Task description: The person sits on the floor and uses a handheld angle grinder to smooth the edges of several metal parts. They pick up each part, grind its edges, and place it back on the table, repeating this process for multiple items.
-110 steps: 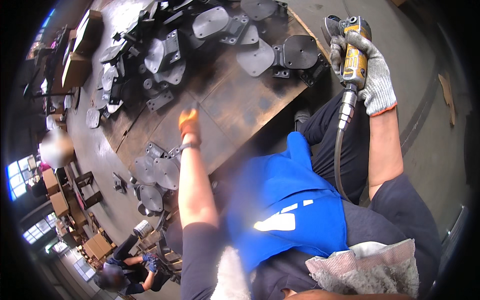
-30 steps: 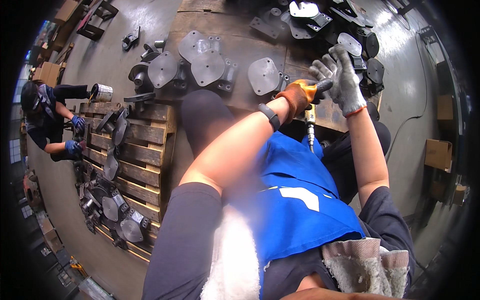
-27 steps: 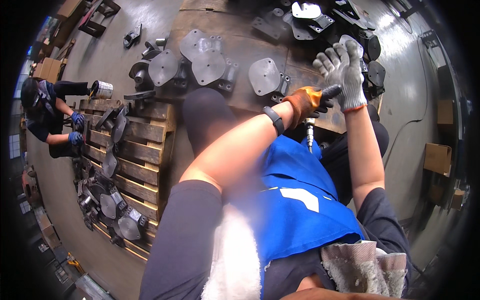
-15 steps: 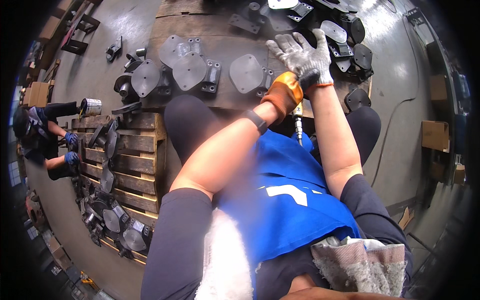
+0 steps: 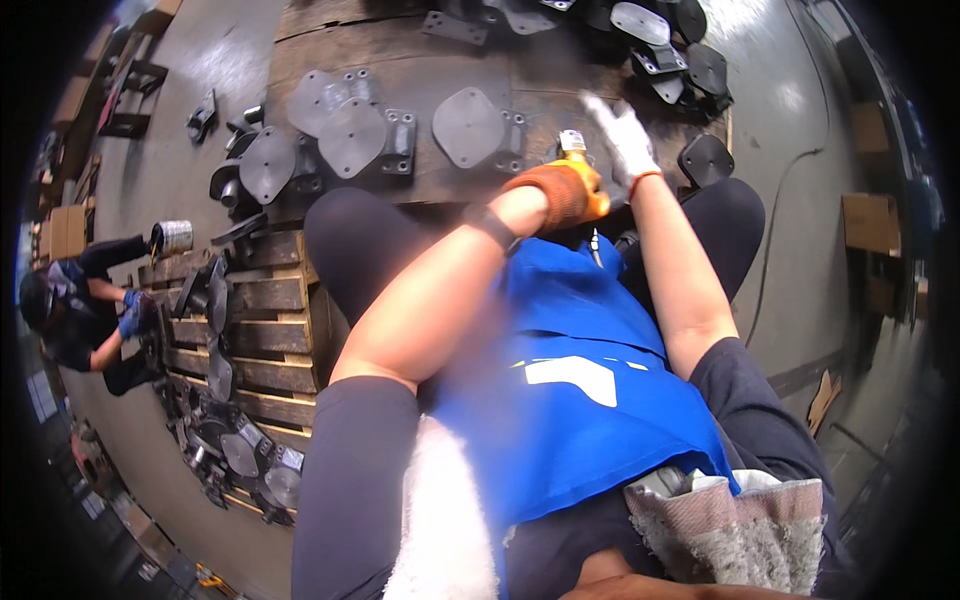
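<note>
My left hand, in an orange glove with a ribbed cuff, is closed near the table's front edge. It appears wrapped round a yellow air tool, whose pale-labelled end sticks out beyond the fingers. My right hand, in a white-grey glove, is just to the right, open with fingers stretched, slightly blurred and holding nothing. Left of my hands, a grey metal plate with a bolted bracket lies on the wooden table. Another such plate part lies further left.
A round dark plate sits by my right knee. More metal parts crowd the far right. On the left stands a wooden pallet with several parts; a co-worker in blue gloves handles something there. A can stands beside it.
My hands have separated: the left has dropped away from the right wrist and closed near the yellow tool. My right hand has turned and its fingers are less spread. The view has shifted slightly.
</note>
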Action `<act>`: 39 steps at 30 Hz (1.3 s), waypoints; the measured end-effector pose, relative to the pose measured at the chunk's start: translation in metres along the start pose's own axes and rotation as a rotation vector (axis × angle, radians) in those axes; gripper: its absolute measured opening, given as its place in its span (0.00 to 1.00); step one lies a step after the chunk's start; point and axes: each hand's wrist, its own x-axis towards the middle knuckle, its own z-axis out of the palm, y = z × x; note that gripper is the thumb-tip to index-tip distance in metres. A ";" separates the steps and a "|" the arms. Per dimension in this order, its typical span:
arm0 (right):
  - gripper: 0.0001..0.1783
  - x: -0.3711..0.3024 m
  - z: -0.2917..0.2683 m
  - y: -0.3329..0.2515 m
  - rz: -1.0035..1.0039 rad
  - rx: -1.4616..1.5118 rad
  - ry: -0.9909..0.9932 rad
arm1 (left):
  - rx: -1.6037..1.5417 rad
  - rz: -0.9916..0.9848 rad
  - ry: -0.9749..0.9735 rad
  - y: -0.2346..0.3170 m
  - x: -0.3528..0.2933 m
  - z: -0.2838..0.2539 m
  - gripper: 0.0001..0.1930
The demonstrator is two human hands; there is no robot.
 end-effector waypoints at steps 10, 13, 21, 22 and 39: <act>0.21 -0.024 0.036 0.078 0.520 0.087 -0.492 | 0.121 -0.219 -0.177 -0.020 0.008 0.002 0.24; 0.15 -0.013 0.043 0.095 0.671 0.478 -0.533 | 0.085 -0.305 -0.167 -0.019 0.006 -0.008 0.24; 0.11 -0.006 0.045 0.095 0.729 0.656 -0.595 | -0.001 -1.025 0.578 -0.140 0.054 -0.017 0.33; 0.09 -0.005 0.045 0.097 0.718 0.674 -0.588 | -0.063 -1.068 0.637 -0.159 0.060 -0.015 0.33; 0.14 -0.001 -0.010 0.000 0.436 0.636 -0.589 | -0.120 -0.913 0.904 -0.277 0.139 0.030 0.21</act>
